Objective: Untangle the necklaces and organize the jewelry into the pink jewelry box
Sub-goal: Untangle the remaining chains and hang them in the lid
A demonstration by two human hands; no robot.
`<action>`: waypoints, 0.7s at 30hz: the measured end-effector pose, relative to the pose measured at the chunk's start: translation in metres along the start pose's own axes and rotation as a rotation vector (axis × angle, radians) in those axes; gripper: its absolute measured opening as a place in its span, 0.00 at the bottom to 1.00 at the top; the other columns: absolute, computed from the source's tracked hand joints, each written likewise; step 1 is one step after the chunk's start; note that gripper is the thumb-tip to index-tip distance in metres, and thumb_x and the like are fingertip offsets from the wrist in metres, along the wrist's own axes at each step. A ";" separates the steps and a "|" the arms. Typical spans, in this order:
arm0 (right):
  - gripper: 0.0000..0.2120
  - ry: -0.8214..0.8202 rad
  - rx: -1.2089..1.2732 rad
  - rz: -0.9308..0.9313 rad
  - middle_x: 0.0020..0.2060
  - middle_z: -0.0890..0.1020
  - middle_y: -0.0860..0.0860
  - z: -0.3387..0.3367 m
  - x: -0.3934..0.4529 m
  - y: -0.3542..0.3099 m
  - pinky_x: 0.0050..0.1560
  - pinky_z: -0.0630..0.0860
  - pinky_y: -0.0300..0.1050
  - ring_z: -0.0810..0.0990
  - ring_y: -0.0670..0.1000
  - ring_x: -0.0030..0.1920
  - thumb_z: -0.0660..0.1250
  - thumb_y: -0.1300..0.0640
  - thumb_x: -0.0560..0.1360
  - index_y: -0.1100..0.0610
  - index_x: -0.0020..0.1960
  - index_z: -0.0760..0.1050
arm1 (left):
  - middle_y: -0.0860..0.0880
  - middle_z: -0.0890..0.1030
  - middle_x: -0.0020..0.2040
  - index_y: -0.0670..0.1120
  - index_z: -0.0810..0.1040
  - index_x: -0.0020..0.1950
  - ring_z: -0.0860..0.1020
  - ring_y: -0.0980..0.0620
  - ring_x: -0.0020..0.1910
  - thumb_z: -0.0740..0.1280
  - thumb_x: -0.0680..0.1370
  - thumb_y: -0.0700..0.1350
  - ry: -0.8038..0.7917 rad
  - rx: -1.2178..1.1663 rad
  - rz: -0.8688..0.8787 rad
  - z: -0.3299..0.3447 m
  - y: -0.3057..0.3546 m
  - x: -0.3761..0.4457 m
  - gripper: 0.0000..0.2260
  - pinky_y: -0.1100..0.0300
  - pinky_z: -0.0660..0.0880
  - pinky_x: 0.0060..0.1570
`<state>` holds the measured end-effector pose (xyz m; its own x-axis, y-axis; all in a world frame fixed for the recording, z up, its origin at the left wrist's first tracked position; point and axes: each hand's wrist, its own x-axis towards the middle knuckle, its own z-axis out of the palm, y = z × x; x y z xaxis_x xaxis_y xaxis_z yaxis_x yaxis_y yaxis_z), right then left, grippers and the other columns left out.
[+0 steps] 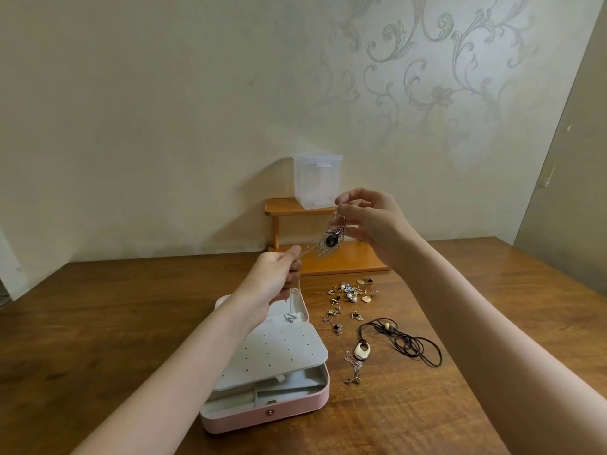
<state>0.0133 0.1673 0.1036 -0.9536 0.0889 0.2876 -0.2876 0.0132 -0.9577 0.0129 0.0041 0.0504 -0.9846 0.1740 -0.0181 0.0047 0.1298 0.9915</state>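
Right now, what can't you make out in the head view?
- Chains between left hand and right hand: too fine to tell how they tangle around the pendant.
- Small jewelry pile: pieces too small to identify.
- Pink box: lower compartments mostly hidden by its perforated panel.

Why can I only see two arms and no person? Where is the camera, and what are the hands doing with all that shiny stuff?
The camera sits on the person's head and looks forward and down, so you see only their arms. The left hand and the right hand pinch a silver necklace with a dark stone and hold it up in the air between them. Below, on the wooden table, the pink jewelry box lies open, with a small chain already in its lid. To the right lie a heap of small earrings and rings, a thin chain and a black cord necklace with a pale oval pendant. At the back, a clear plastic container stands on a little orange shelf.
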 end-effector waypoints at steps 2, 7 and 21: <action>0.08 -0.025 -0.064 -0.011 0.31 0.74 0.52 0.000 -0.001 -0.002 0.31 0.75 0.35 0.79 0.47 0.32 0.63 0.71 0.75 0.60 0.43 0.75 | 0.52 0.65 0.26 0.46 0.68 0.32 0.63 0.55 0.27 0.58 0.81 0.50 0.031 0.114 0.072 -0.001 0.000 0.000 0.19 0.65 0.61 0.27; 0.08 0.053 -0.054 -0.068 0.32 0.75 0.52 0.002 0.000 -0.002 0.34 0.78 0.36 0.80 0.45 0.31 0.63 0.71 0.75 0.60 0.42 0.74 | 0.52 0.67 0.26 0.46 0.69 0.31 0.65 0.56 0.27 0.60 0.81 0.50 0.050 0.147 0.125 -0.004 0.003 0.002 0.19 0.65 0.63 0.28; 0.10 0.165 -0.081 0.053 0.32 0.74 0.52 -0.005 0.002 -0.002 0.24 0.71 0.33 0.77 0.48 0.32 0.62 0.72 0.75 0.60 0.41 0.74 | 0.52 0.76 0.53 0.46 0.72 0.60 0.74 0.53 0.53 0.63 0.80 0.46 0.080 0.469 0.263 -0.012 -0.008 0.013 0.10 0.61 0.71 0.50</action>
<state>0.0127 0.1722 0.1063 -0.9380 0.2534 0.2367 -0.2226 0.0831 -0.9714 -0.0023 -0.0059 0.0435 -0.9498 0.1867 0.2512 0.3124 0.5166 0.7972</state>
